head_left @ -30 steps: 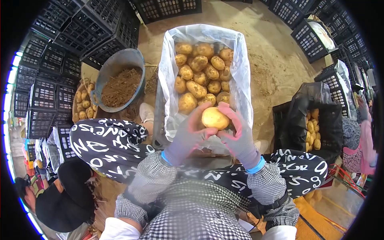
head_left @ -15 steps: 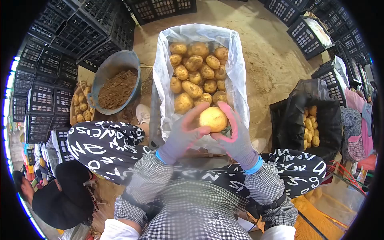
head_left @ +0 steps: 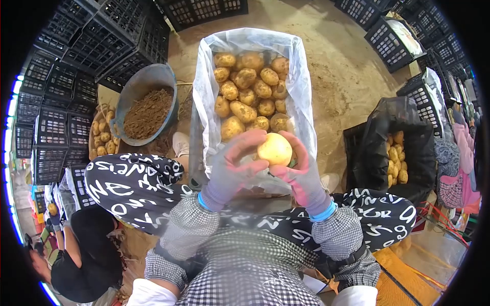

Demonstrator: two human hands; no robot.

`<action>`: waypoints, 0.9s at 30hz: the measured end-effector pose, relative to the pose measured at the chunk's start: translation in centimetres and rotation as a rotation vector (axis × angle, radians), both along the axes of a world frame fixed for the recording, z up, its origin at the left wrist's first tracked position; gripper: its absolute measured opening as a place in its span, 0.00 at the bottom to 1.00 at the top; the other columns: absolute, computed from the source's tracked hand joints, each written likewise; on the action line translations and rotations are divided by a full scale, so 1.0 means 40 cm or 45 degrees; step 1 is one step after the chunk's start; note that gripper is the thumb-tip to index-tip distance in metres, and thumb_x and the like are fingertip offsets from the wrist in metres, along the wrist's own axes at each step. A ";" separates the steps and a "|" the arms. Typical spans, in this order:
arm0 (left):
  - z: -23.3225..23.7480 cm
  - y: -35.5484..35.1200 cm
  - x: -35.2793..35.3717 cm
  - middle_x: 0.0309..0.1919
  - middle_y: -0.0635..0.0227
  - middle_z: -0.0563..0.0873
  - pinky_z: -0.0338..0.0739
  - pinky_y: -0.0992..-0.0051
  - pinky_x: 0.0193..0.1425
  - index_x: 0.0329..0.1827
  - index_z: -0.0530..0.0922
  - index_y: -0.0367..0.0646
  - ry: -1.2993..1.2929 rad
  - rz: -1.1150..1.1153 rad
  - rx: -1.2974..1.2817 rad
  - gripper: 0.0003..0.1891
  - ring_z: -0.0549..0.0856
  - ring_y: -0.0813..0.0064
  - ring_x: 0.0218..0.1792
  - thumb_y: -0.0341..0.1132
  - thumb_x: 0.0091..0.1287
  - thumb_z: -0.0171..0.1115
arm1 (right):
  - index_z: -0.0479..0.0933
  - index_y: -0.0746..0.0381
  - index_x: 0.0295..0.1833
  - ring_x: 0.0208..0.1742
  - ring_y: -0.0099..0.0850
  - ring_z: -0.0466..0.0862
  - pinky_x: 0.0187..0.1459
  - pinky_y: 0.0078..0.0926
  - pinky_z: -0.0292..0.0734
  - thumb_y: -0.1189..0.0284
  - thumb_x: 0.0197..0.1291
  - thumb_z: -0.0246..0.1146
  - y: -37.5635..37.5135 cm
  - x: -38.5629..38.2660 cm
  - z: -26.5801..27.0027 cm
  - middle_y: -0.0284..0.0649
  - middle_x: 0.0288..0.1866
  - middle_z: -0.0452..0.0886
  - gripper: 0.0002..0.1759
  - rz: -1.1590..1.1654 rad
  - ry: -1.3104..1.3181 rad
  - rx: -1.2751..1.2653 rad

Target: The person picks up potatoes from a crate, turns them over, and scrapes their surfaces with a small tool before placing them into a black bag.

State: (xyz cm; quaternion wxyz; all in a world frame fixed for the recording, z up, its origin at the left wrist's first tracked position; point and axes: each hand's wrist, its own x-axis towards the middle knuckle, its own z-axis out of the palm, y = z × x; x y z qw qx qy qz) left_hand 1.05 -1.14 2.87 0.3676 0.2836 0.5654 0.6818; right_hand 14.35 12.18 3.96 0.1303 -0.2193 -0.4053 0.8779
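A pale yellow potato (head_left: 275,149) is held between my two gloved hands over the near end of a crate lined with white plastic (head_left: 202,107). My left hand (head_left: 235,166) curves around its left side, thumb and fingers against it. From the right, my right hand (head_left: 302,176) grips it, its thumb at the lower edge and its fingers near the top. Several browner potatoes (head_left: 245,97) lie in the far part of the liner. The hands cover part of the crate's near end.
A grey-blue tub of soil (head_left: 173,97) stands left of the crate, beside more potatoes (head_left: 102,135). On the right, a black-lined crate (head_left: 365,158) holds potatoes. Stacked black crates (head_left: 117,41) rise at upper left. A co-worker (head_left: 89,255) in black sits at lower left.
The potato in my hands has turned and moved slightly right, showing a paler, cleaner side. My hands' fingers have shifted around it. The co-worker at lower left has leaned, and a raised hand now shows.
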 end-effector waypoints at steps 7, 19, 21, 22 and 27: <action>-0.001 -0.007 0.009 0.63 0.61 0.79 0.73 0.71 0.69 0.68 0.71 0.36 -0.327 -0.016 -0.027 0.27 0.78 0.72 0.63 0.26 0.65 0.69 | 0.68 0.65 0.69 0.63 0.31 0.76 0.64 0.27 0.71 0.74 0.42 0.80 0.009 0.000 -0.048 0.41 0.62 0.75 0.45 -0.184 -0.192 1.077; 0.014 0.033 0.032 0.62 0.61 0.75 0.80 0.74 0.59 0.74 0.61 0.37 -0.133 -0.170 -0.247 0.36 0.81 0.68 0.57 0.26 0.64 0.69 | 0.71 0.60 0.66 0.64 0.47 0.77 0.64 0.36 0.74 0.80 0.42 0.74 -0.005 0.003 -0.051 0.49 0.64 0.75 0.40 -0.117 -0.118 1.731; 0.007 0.031 0.031 0.59 0.61 0.76 0.81 0.75 0.56 0.73 0.63 0.36 -0.327 -0.172 -0.110 0.33 0.82 0.69 0.56 0.30 0.67 0.67 | 0.71 0.60 0.66 0.63 0.48 0.77 0.63 0.36 0.74 0.79 0.42 0.74 0.003 0.004 -0.051 0.49 0.64 0.75 0.40 -0.088 -0.134 1.684; 0.006 0.032 0.029 0.58 0.61 0.77 0.82 0.75 0.55 0.72 0.64 0.36 -0.423 -0.175 -0.039 0.31 0.82 0.70 0.55 0.33 0.68 0.66 | 0.71 0.60 0.66 0.63 0.48 0.77 0.63 0.36 0.74 0.79 0.43 0.75 0.007 0.004 -0.050 0.49 0.64 0.75 0.40 -0.076 -0.142 1.662; 0.028 0.015 0.002 0.58 0.62 0.78 0.81 0.75 0.57 0.68 0.70 0.35 -0.317 -0.119 -0.290 0.27 0.81 0.72 0.56 0.45 0.74 0.59 | 0.68 0.62 0.68 0.64 0.47 0.76 0.64 0.37 0.73 0.76 0.43 0.75 0.003 -0.002 -0.049 0.49 0.64 0.75 0.43 -0.041 -0.149 1.588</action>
